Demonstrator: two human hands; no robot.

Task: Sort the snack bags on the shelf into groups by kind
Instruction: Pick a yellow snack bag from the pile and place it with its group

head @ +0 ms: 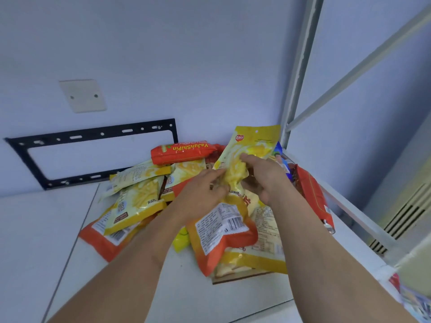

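Holding yellow snack bag (250, 148) above shelf (177, 287) pile | my left hand (200, 194) and right hand (263, 178) both pinched on it | step: pulling one yellow | next: lay with yellow bags (137, 197), apart from orange bags (184, 151).

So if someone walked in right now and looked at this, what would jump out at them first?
Most likely the yellow snack bag raised above the heap near the shelf's back right corner, held in the grip of both the left hand and right hand. Next, the jumbled pile of orange and yellow bags on the white shelf, then the black bracket on the wall behind.
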